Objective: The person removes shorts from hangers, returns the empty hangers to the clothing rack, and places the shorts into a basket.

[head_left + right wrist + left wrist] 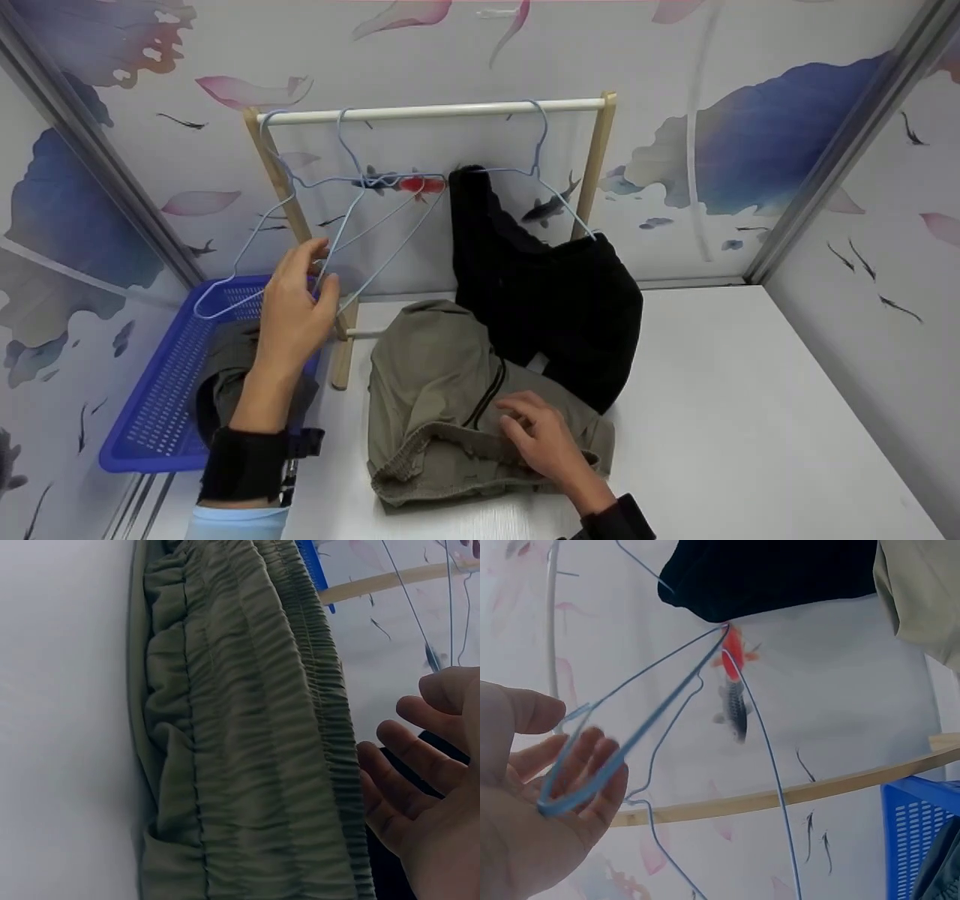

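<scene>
My left hand (321, 268) is raised at the small wooden rack's left post, fingers curled round the end of an empty blue wire hanger (390, 257) that hangs from the white rail (450, 111). In the left wrist view the hanger's corner (652, 667) lies across the fingers (592, 765), with the thumb apart. My right hand (536, 435) rests with relaxed fingers on olive shorts (427, 375) that lie bunched on the white table; the right wrist view shows their elastic waistband (247, 727) beside the open palm (420, 780). A black garment (547, 300) hangs from another blue hanger at the rail's right.
A blue plastic basket (161, 390) stands at the left table edge with another olive garment in it. A second empty hanger hangs at the rail's left end. Patterned walls close in the back and both sides. Bare white tabletop (750, 412) lies to the right.
</scene>
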### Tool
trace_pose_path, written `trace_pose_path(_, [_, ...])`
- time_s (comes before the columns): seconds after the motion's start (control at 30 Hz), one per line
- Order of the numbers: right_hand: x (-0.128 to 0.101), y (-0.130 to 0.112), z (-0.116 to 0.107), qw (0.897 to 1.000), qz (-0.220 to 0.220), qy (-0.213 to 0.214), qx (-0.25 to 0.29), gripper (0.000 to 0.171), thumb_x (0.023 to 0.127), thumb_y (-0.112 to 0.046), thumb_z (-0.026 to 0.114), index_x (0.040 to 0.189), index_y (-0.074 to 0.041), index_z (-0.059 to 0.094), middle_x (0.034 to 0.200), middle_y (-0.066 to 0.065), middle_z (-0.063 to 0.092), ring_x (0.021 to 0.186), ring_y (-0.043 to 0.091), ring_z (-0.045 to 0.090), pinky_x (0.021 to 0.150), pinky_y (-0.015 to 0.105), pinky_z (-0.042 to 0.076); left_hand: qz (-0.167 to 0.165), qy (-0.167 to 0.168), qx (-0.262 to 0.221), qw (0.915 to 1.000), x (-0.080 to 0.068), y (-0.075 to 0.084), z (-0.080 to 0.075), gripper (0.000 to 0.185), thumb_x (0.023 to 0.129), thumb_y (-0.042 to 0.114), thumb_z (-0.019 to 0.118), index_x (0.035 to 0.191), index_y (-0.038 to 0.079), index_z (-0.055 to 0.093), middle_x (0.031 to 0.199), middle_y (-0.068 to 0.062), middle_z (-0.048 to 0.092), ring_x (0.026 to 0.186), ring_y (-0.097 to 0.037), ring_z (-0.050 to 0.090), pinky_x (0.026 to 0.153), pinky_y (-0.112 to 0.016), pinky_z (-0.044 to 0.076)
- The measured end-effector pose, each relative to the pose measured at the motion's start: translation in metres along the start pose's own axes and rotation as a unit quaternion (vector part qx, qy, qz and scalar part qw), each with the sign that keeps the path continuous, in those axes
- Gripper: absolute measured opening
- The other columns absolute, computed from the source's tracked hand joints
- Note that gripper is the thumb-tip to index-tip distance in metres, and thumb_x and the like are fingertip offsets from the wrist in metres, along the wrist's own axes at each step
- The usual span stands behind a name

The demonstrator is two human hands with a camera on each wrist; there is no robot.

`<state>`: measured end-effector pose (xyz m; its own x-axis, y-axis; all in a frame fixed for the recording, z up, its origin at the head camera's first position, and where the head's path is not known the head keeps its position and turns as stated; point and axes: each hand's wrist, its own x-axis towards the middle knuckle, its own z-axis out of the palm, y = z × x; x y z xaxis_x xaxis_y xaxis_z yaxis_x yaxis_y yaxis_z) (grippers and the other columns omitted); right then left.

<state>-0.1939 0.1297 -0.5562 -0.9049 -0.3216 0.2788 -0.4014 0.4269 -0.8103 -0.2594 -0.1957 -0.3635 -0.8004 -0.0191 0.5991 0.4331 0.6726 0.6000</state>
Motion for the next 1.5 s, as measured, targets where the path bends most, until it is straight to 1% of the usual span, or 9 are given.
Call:
trace_pose_path(0.1, [-0.001,0.000,-0.007,1.000,0.005,-0.001,-0.020,0.027,0.108,-0.019,0.057,0.125,-0.004,0.071,0.126,0.010,0.065,0.097,0.019,0.069,0.081,0.035,0.057,0.048,0.040,0.025,0.9977,-0.007,0.003,0.003,0.044,0.092,-0.004,0.063,0.135,-0.007,0.059,0.132,-0.026,0.060,0.120,-0.044,0.055,0.100,-0.056,0.043])
trace_pose_path(0.23, [-0.002,-0.002,-0.018,0.999,0.016,0.005,-0.051,0.025,0.106,-0.016,0.058,0.124,-0.005,0.072,0.127,0.009,0.065,0.105,0.023,0.068,0.087,0.039,0.057,0.111,0.091,0.063,0.9876,-0.017,0.009,0.007,0.042,0.091,-0.002,0.064,0.132,-0.006,0.061,0.136,-0.025,0.058,0.126,-0.045,0.051,0.105,-0.059,0.036])
trace_pose_path(0.4, [-0.004,-0.004,-0.028,0.996,0.019,0.030,-0.084,0.023,0.103,-0.010,0.063,0.123,-0.006,0.073,0.126,0.005,0.065,0.113,0.025,0.066,0.090,0.042,0.056,0.148,0.126,0.096,0.9762,-0.033,0.016,0.017,0.038,0.092,0.004,0.062,0.129,-0.004,0.064,0.136,-0.024,0.058,0.126,-0.044,0.051,0.105,-0.060,0.033])
trace_pose_path(0.53, [-0.007,-0.002,-0.033,0.991,0.000,0.070,-0.116,0.022,0.099,-0.004,0.067,0.119,-0.006,0.074,0.123,0.005,0.066,0.114,0.024,0.065,0.089,0.042,0.056,0.149,0.123,0.101,0.9760,-0.050,0.018,0.029,0.039,0.092,0.005,0.064,0.130,-0.003,0.064,0.136,-0.024,0.058,0.126,-0.044,0.050,0.105,-0.062,0.033])
trace_pose_path(0.7, [-0.011,0.005,-0.037,0.982,-0.034,0.127,-0.134,0.022,0.095,0.000,0.069,0.116,-0.004,0.075,0.122,0.007,0.067,0.113,0.024,0.066,0.088,0.041,0.056,0.145,0.103,0.082,0.9806,-0.073,0.017,0.051,0.041,0.090,0.003,0.068,0.130,-0.002,0.063,0.134,-0.023,0.058,0.124,-0.043,0.053,0.103,-0.061,0.037])
trace_pose_path(0.93, [-0.015,0.015,-0.037,0.969,-0.086,0.187,-0.140,0.023,0.092,0.005,0.070,0.114,-0.002,0.075,0.120,0.011,0.067,0.109,0.026,0.067,0.086,0.035,0.055,0.104,0.080,0.048,0.9901,-0.102,0.010,0.077,0.048,0.088,0.001,0.074,0.134,-0.002,0.061,0.134,-0.021,0.058,0.119,-0.040,0.056,0.097,-0.059,0.043])
trace_pose_path(1.1, [-0.020,0.017,-0.035,0.967,-0.079,0.197,-0.142,0.024,0.093,0.006,0.070,0.115,-0.002,0.074,0.124,0.012,0.066,0.113,0.028,0.066,0.089,0.038,0.055,0.076,0.065,0.030,0.9946,-0.116,0.009,0.089,0.050,0.089,0.003,0.074,0.137,-0.003,0.060,0.136,-0.022,0.058,0.121,-0.040,0.056,0.098,-0.060,0.044])
trace_pose_path(1.23, [-0.023,0.018,-0.033,0.970,-0.060,0.192,-0.137,0.025,0.093,0.006,0.069,0.116,-0.002,0.074,0.128,0.013,0.064,0.117,0.030,0.064,0.089,0.046,0.054,0.072,0.048,0.035,0.9956,-0.124,0.009,0.099,0.051,0.089,0.005,0.077,0.136,-0.004,0.060,0.136,-0.023,0.057,0.123,-0.041,0.055,0.101,-0.059,0.043])
trace_pose_path(1.5, [-0.025,0.020,-0.029,0.969,-0.051,0.197,-0.142,0.024,0.092,0.006,0.069,0.116,0.001,0.073,0.129,0.016,0.063,0.117,0.032,0.064,0.087,0.048,0.055,0.059,-0.009,0.026,0.9979,-0.138,0.014,0.118,0.055,0.088,0.012,0.081,0.137,-0.001,0.060,0.137,-0.021,0.056,0.125,-0.038,0.056,0.098,-0.058,0.047])
